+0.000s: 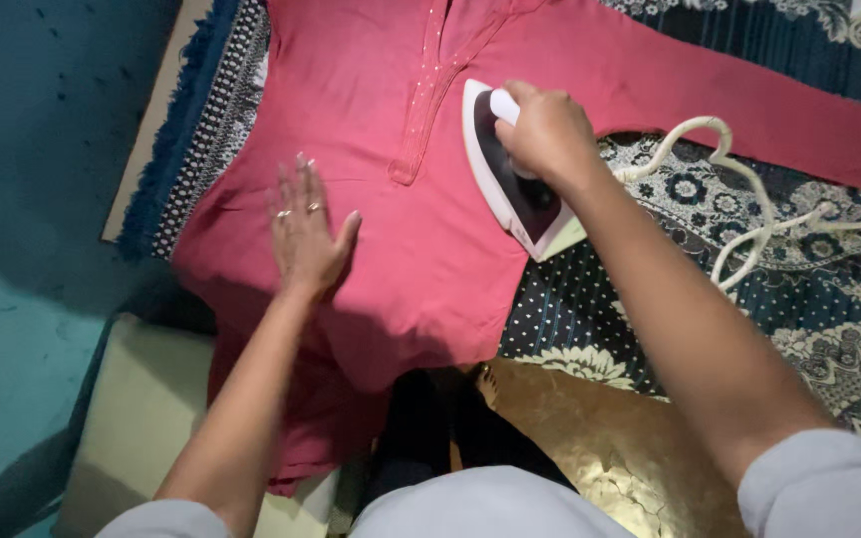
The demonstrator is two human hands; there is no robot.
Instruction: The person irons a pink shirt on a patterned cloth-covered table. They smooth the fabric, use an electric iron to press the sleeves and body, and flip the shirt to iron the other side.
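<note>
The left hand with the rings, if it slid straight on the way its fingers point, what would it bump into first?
Mostly just more of the pink garment the left hand lies flat on. Its fingers point up the picture, toward the shoulder area; the beaded neckline strip sits off to the side, so probably nothing blocks it.

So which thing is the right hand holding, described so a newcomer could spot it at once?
Start at the red garment spread over the patterned blanket. At its right edge, beside the beaded neckline, the right hand grips an iron. It is the only white, wedge-shaped thing, trailing a pale cord.
</note>
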